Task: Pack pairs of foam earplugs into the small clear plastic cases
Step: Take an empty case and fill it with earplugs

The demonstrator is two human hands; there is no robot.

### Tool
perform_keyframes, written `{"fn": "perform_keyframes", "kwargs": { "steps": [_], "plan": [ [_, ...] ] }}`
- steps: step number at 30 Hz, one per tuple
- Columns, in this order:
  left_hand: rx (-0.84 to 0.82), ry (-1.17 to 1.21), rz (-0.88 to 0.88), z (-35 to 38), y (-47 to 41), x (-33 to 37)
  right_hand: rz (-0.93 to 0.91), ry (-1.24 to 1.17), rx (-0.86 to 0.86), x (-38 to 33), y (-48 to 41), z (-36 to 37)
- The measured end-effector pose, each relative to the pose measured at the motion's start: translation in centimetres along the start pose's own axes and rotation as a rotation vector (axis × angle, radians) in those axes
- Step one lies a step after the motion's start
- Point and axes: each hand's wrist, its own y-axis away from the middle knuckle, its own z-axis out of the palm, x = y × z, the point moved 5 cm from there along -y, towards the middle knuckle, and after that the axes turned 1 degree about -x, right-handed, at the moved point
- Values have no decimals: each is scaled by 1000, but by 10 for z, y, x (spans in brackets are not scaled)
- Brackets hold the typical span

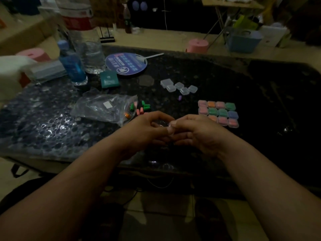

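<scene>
your left hand point(145, 132) and right hand point(198, 134) meet above the table point(217, 79), fingers of both curled, pinching one clear case point(160, 124); filled cases point(218, 113) lie nearby.

left grip point(147, 130): bare hand | right grip point(196, 132): bare hand | forearms point(78, 180): bare to frame edge

Left hand point(147, 131) and right hand point(194, 133) meet over the dark speckled table point(225, 80), both pinching one small clear plastic case point(160, 124). Filled clear cases point(218, 113) lie in a grid near the right hand. Empty clear cases point(178, 87) sit beyond.
</scene>
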Motion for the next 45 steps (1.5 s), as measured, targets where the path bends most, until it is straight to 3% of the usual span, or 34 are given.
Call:
{"fn": "perform_keyframes", "kwargs": {
  "steps": [21, 28, 35, 41, 45],
  "plan": [
    [-71, 280, -119, 4, -5, -7, -58, 39, 43, 0, -7, -3],
    [3, 447, -108, -4, -6, -5, -63, 25, 125, -1, -11, -11],
    [37, 466, -152, 8, -2, -8, -126, 299, 259, 6, -17, -21],
    [-146, 245, -220, 31, 5, -24, -199, 509, 191, 0, -10, -6],
    [-11, 308, -281, 26, -2, -32, -309, 648, 257, -6, -13, 3]
  ]
}}
